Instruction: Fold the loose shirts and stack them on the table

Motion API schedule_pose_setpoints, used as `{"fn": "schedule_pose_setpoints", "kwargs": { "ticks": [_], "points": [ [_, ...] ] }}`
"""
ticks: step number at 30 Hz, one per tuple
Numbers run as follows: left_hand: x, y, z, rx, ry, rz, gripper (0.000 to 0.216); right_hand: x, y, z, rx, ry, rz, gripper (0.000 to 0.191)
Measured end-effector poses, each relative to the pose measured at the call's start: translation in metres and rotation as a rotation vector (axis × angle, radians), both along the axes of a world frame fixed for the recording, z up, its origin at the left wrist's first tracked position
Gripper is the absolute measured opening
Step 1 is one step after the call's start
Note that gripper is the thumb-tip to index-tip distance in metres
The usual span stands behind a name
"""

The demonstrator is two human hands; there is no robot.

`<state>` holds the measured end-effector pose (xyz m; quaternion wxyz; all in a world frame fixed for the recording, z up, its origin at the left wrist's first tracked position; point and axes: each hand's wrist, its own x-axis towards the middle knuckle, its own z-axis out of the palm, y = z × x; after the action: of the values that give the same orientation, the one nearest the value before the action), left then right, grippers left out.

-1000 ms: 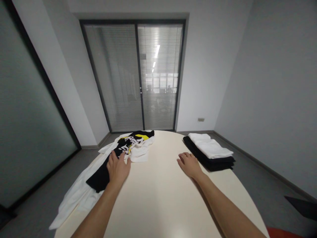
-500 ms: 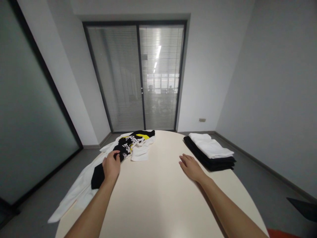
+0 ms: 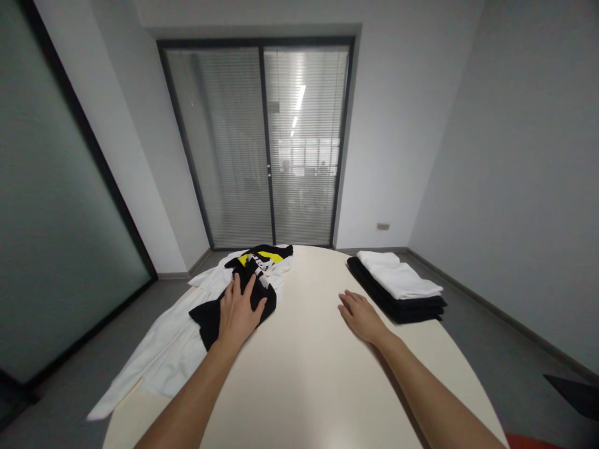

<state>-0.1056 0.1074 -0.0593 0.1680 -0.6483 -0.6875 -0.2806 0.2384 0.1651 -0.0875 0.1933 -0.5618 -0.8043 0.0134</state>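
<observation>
From my remote seat I see a left hand (image 3: 240,312) laid over a black garment (image 3: 211,317) with yellow and white print, at the left side of a pale round table (image 3: 299,380). As I judge it, the work is partly done: at the right, a folded white garment (image 3: 397,274) sits squarely on folded black garments (image 3: 397,310), a tidy stack with its edges roughly lined up. What is left, it seems, lies opposite, where the black garment is bunched and loose white clothing (image 3: 161,330) spreads beneath and beside it, one end hanging past the table's near left edge; how many pieces are there I cannot tell. The left forearm reaches in from the near left, palm down, fingers splayed and thumb set wide, with no grasp showing. The right hand (image 3: 362,317) rests palm down near the stack but apart from it, fingers relaxed and holding nothing, its forearm slanting in from the near right
</observation>
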Motion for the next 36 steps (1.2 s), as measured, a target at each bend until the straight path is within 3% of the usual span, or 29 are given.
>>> {"fn": "schedule_pose_setpoints", "kwargs": {
  "ticks": [4, 7, 10, 12, 16, 18, 21, 25, 28, 31, 36],
  "points": [
    [-0.024, 0.016, -0.025, -0.162, -0.091, 0.074, 0.065, 0.000, 0.000, 0.000, 0.000, -0.004, 0.005, 0.048],
    [-0.034, 0.026, -0.033, -0.069, -0.202, 0.009, 0.050, 0.000, 0.000, -0.001, 0.010, -0.009, 0.002, 0.048],
    [-0.037, 0.028, -0.026, 0.039, -0.241, -0.090, 0.044, 0.001, 0.002, -0.004, 0.033, -0.009, 0.007, 0.046],
    [-0.033, 0.025, -0.017, 0.157, -0.216, -0.214, 0.042, 0.002, 0.003, -0.006, 0.049, 0.001, 0.012, 0.045],
    [-0.003, 0.008, -0.001, 0.381, 0.028, -0.610, 0.043, 0.002, 0.006, -0.007, 0.050, 0.041, 0.017, 0.044],
    [0.024, -0.006, 0.005, 0.311, 0.179, -0.819, 0.043, 0.001, 0.006, -0.004, 0.043, 0.098, 0.044, 0.043],
    [0.066, -0.031, 0.010, 0.081, 0.310, -1.085, 0.030, -0.005, 0.001, 0.006, 0.011, 0.297, 0.082, 0.044],
    [0.100, -0.059, 0.017, -0.155, 0.243, -1.280, 0.034, -0.022, -0.015, 0.020, -0.070, 0.520, 0.194, 0.052],
    [0.104, -0.071, 0.024, -0.273, 0.029, -1.215, 0.035, -0.036, -0.024, 0.023, -0.096, 0.491, 0.319, 0.049],
    [0.101, -0.071, 0.028, -0.326, -0.203, -0.988, 0.028, -0.046, -0.024, 0.020, -0.152, 0.532, 0.336, 0.036],
    [0.092, -0.059, 0.028, -0.392, -0.381, -0.665, 0.042, -0.037, -0.003, 0.014, -0.242, 1.057, -0.002, 0.040]
  ]
}}
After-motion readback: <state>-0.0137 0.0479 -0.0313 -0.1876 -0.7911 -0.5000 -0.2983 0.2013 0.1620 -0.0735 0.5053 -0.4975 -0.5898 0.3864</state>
